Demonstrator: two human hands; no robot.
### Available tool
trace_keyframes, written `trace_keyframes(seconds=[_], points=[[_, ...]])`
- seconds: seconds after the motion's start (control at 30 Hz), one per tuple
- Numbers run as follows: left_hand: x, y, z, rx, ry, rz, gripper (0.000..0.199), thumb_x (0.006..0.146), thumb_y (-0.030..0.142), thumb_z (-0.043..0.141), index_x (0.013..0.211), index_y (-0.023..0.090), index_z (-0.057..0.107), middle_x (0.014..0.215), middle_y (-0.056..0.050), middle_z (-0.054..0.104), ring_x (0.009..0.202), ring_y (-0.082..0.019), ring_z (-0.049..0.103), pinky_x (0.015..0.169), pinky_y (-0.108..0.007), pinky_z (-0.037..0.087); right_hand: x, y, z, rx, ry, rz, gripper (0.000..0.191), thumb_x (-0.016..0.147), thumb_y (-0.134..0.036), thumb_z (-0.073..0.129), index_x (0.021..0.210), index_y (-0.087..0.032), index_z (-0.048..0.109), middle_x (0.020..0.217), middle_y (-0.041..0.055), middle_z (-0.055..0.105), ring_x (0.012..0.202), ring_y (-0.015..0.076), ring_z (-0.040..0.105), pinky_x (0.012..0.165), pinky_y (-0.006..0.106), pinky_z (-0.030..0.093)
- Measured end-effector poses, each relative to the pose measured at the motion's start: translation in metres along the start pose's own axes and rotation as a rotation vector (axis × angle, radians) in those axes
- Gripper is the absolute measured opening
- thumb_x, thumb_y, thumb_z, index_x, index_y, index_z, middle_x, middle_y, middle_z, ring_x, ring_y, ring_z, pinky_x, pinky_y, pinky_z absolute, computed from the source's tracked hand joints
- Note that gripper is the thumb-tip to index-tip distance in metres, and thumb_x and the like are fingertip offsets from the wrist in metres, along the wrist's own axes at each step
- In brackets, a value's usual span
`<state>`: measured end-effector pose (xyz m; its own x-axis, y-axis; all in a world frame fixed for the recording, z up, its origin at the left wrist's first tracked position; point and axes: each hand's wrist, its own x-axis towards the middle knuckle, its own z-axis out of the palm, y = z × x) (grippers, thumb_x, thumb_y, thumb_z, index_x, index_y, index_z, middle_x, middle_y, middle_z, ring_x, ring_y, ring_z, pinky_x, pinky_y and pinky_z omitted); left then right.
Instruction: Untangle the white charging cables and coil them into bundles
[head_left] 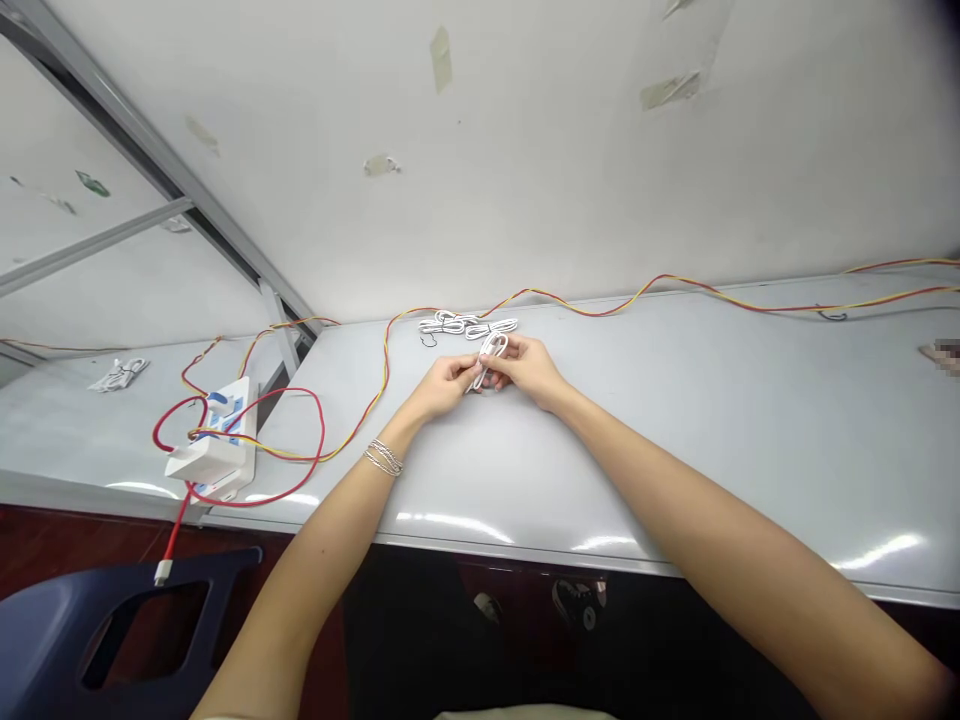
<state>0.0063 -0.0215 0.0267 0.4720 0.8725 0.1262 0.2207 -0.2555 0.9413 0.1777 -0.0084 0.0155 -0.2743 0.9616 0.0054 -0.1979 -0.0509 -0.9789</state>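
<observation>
My left hand point(450, 385) and my right hand point(529, 368) meet over the pale grey table top point(675, 480), pinching a looped white cable point(489, 358) between them. Just beyond my fingers lies a bundle of white cables point(465, 325), not touching my hands. Beside that bundle is a small dark wire loop point(428, 340). A red and yellow twin wire point(386, 350) runs along the far side of the table. Several silver bangles point(384, 457) circle my left wrist.
At the left, a white power strip point(214, 440) lies tangled in red and yellow wires, and another white cable bundle point(118, 374) sits further back. A dark blue chair point(112, 630) stands below the table edge. A pixelated patch point(941, 355) shows at the right edge.
</observation>
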Motion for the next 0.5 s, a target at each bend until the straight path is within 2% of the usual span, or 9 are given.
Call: trace_keyframes(seconds=[0.13, 0.33, 0.5], points=[[-0.0001, -0.0016, -0.0010, -0.004, -0.008, -0.015, 0.044, 0.088, 0.056, 0.058, 0.082, 0.014, 0.071, 0.074, -0.006, 0.064, 0.066, -0.015, 0.051, 0.066, -0.030, 0.045, -0.0002, 0.0001, 0.0003, -0.008, -0.009, -0.008, 0.038, 0.066, -0.037, 0.088, 0.084, -0.017, 0.061, 0.062, 0.0022, 0.067, 0.052, 0.0133, 0.061, 0.047, 0.023, 0.051], [0.0013, -0.0057, -0.0005, -0.136, -0.034, -0.054, 0.045, 0.086, 0.057, 0.061, 0.091, 0.014, 0.072, 0.083, -0.009, 0.068, 0.074, -0.017, 0.058, 0.070, -0.031, 0.046, -0.0013, -0.0013, 0.0008, -0.021, -0.020, -0.019, 0.039, 0.067, -0.037, 0.087, 0.085, -0.017, 0.059, 0.063, 0.0016, 0.067, 0.053, 0.0153, 0.064, 0.046, 0.023, 0.050], [0.0024, -0.0102, -0.0014, -0.207, -0.047, -0.090, 0.041, 0.086, 0.053, 0.064, 0.093, 0.014, 0.073, 0.084, -0.008, 0.069, 0.074, -0.016, 0.058, 0.071, -0.030, 0.044, -0.0007, -0.0006, 0.0012, -0.044, -0.010, -0.013, 0.038, 0.067, -0.038, 0.086, 0.082, -0.018, 0.058, 0.061, 0.0006, 0.066, 0.050, 0.0144, 0.063, 0.043, 0.022, 0.048]])
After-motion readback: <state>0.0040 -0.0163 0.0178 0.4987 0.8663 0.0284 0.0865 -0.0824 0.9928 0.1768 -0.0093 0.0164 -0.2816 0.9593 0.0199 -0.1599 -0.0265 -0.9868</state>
